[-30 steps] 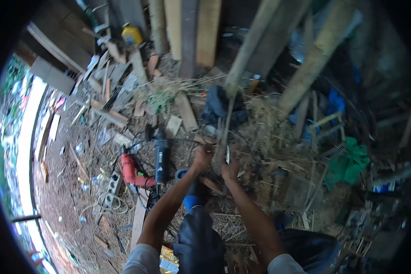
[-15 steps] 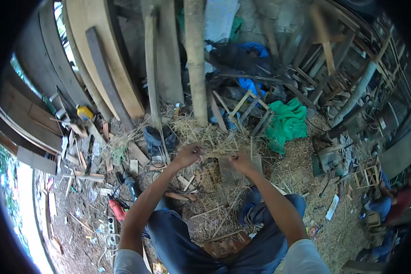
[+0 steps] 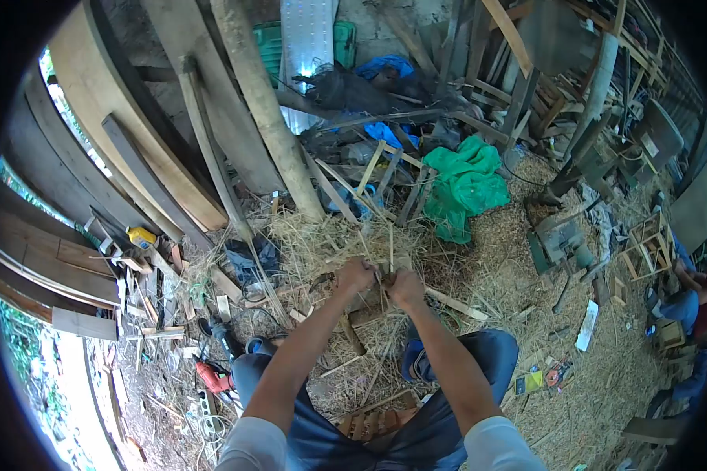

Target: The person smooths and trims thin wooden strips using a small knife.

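Observation:
My left hand point(image 3: 357, 275) and my right hand point(image 3: 405, 287) are close together above the straw-littered ground, in front of my knees. Both have curled fingers. Between them, thin pale strips point(image 3: 391, 242) of wood or bamboo stick up and away from me; my fingers hide their lower ends. A small dark piece shows between the hands, too unclear to name. Below them a wooden block is partly covered by my hands and shavings. A short stick point(image 3: 353, 336) lies just on my side of it.
A red power tool point(image 3: 212, 377) and a power strip point(image 3: 206, 408) lie by my left knee. Green cloth point(image 3: 465, 184) is heaped ahead on the right. Boards and a pole point(image 3: 267, 102) lean ahead. A machine point(image 3: 562, 239) stands at right; another person point(image 3: 687, 302) sits beyond it.
My hands have come together from a wider spacing, and the strips between them now point away from me. The camera view has tilted and shifted.

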Action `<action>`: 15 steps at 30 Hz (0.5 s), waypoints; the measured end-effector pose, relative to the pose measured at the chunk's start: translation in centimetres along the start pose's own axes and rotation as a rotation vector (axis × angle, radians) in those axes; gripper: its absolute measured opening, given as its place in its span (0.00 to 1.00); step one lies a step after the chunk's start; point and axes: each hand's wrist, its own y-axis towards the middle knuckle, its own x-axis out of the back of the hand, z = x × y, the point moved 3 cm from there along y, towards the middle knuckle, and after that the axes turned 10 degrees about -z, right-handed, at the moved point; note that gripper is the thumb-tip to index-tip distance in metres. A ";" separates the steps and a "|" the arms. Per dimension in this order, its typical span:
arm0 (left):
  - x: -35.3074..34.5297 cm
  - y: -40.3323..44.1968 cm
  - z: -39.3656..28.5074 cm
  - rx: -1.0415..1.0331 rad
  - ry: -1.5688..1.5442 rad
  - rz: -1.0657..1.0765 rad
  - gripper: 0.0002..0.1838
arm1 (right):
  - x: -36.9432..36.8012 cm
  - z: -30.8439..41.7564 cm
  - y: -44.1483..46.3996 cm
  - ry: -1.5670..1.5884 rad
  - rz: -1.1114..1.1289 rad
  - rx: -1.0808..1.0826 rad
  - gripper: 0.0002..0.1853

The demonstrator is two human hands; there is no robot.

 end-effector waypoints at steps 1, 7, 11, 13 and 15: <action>-0.4 0.1 -0.1 -0.039 0.101 -0.145 0.18 | -0.5 -0.2 -0.2 -0.051 -0.051 0.006 0.17; -2.2 0.1 -0.1 0.100 0.096 -0.159 0.16 | -0.3 -0.7 0.2 -0.054 -0.117 -0.005 0.12; -1.2 -0.6 -2.4 0.084 0.259 -0.160 0.15 | -0.4 -1.7 0.8 0.158 0.012 -0.200 0.07; -1.2 -0.5 -2.6 0.052 0.254 -0.136 0.20 | -1.5 -2.7 1.7 0.213 -0.118 -0.085 0.07; -1.6 -0.6 -2.8 0.021 0.279 -0.152 0.19 | -0.3 -2.3 1.4 0.243 -0.138 -0.132 0.08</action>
